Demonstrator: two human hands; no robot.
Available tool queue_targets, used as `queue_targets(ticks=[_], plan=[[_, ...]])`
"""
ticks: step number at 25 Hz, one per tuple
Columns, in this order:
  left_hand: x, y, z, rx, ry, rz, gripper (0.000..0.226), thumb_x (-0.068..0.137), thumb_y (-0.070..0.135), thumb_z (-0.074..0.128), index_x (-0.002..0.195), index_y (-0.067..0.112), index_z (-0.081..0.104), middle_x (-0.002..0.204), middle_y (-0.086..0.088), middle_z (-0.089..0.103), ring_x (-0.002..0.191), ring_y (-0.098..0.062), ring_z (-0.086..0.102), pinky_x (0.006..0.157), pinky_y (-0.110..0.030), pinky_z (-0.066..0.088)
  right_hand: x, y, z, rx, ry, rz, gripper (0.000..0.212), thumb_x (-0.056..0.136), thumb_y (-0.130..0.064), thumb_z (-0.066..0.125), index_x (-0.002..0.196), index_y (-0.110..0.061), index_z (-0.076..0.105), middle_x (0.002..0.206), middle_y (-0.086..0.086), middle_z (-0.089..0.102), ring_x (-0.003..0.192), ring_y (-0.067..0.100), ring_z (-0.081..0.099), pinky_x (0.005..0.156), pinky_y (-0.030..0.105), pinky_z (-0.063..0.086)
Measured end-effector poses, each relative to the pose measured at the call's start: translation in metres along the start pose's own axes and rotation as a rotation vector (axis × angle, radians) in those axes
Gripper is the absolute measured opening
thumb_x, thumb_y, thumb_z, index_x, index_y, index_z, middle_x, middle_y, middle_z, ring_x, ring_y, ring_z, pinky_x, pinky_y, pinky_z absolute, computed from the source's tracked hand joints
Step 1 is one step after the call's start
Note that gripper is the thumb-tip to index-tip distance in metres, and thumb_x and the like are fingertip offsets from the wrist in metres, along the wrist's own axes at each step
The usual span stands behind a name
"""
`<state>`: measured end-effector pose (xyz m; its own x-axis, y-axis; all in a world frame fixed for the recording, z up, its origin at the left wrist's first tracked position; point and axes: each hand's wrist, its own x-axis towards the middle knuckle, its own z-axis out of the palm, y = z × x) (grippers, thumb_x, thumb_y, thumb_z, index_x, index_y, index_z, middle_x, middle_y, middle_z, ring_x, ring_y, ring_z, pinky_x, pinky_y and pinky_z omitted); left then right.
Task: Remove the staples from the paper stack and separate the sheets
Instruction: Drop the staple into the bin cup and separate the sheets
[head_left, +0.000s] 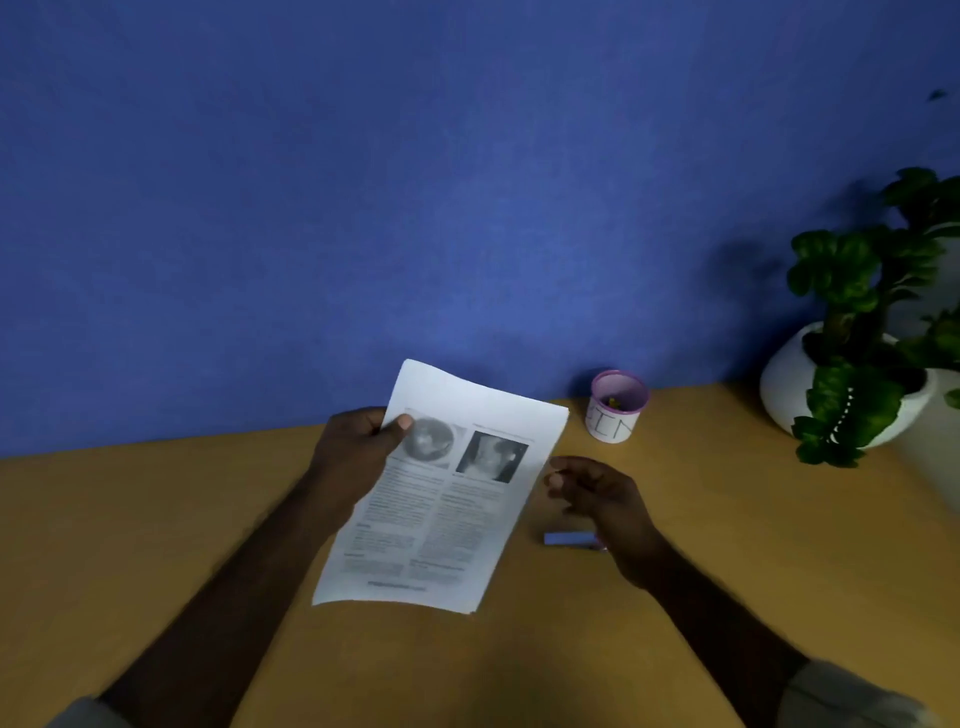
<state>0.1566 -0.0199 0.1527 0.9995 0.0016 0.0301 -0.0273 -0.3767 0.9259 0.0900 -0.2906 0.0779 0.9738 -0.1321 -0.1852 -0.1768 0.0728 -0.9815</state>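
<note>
Blue wall fills the upper two thirds of the frame, and a wooden desk runs across the lower third. At the right edge stands a potted plant in a white pot. Lower centre, the paper stack is lifted off the desk and tilted, its printed face with two pictures toward the camera. The left hand grasps it at the upper left edge, thumb on top of the page. The right hand hovers just right of the stack, fingers loosely curled and holding nothing. A small white cup with a purple rim sits near the wall, right of centre. Just below the right hand lies a small blue object, likely the staple remover, though it is too blurred to be sure.

The stack looks light and floppy, drooping where unsupported, and liable to tear near a staple. No staple can be made out; holding close beside it, with the sheets flat on the desk, seems the safest purchase.
</note>
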Motion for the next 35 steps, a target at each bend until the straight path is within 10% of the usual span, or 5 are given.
queue_targets(ticks=[6,12,21,28,35], plan=[[0.006,-0.002,-0.012,0.065,0.023,-0.003,0.016,0.097,0.017,0.064,0.108,0.013,0.075,0.092,0.016,0.07,0.089,0.003,0.062,0.074,-0.015,0.045,0.021,0.026,-0.048,-0.694,0.032,0.233,0.045,0.086,-0.01,0.069,0.13,-0.015,0.058,0.125,0.004,0.06,0.091,0.008,0.062,0.061,0.011,0.047],[0.004,-0.002,-0.009,0.094,-0.003,0.012,0.016,0.096,0.015,0.065,0.088,0.025,0.073,0.082,0.024,0.07,0.083,0.008,0.064,0.076,-0.014,0.047,0.017,0.075,-0.044,-1.314,-0.171,0.156,0.044,0.087,-0.03,0.065,0.129,-0.026,0.053,0.126,0.0,0.052,0.114,0.017,0.053,0.094,0.031,0.049],[0.002,0.006,-0.007,0.04,-0.042,-0.051,0.014,0.097,0.015,0.064,0.092,0.017,0.077,0.09,0.012,0.075,0.086,-0.001,0.067,0.073,-0.016,0.047,0.01,0.085,-0.035,-1.284,-0.099,0.14,0.034,0.087,-0.048,0.058,0.116,-0.03,0.058,0.121,-0.008,0.058,0.11,0.014,0.057,0.091,0.029,0.048],[-0.002,0.016,-0.008,0.018,-0.073,-0.051,0.014,0.098,0.019,0.063,0.101,0.019,0.077,0.096,0.012,0.076,0.092,-0.003,0.069,0.075,-0.016,0.048,0.018,-0.041,0.01,-0.438,0.259,-0.281,0.056,0.079,-0.052,0.063,0.121,-0.016,0.062,0.12,0.0,0.065,0.111,0.017,0.06,0.089,0.031,0.05],[-0.005,0.036,-0.006,0.136,-0.165,0.042,0.015,0.099,0.023,0.062,0.096,0.02,0.077,0.089,0.01,0.076,0.081,-0.001,0.068,0.069,-0.014,0.047,0.026,-0.135,0.059,-0.769,-0.385,-0.304,0.043,0.084,-0.037,0.073,0.124,-0.03,0.06,0.122,-0.012,0.066,0.108,0.007,0.063,0.095,0.035,0.054]])
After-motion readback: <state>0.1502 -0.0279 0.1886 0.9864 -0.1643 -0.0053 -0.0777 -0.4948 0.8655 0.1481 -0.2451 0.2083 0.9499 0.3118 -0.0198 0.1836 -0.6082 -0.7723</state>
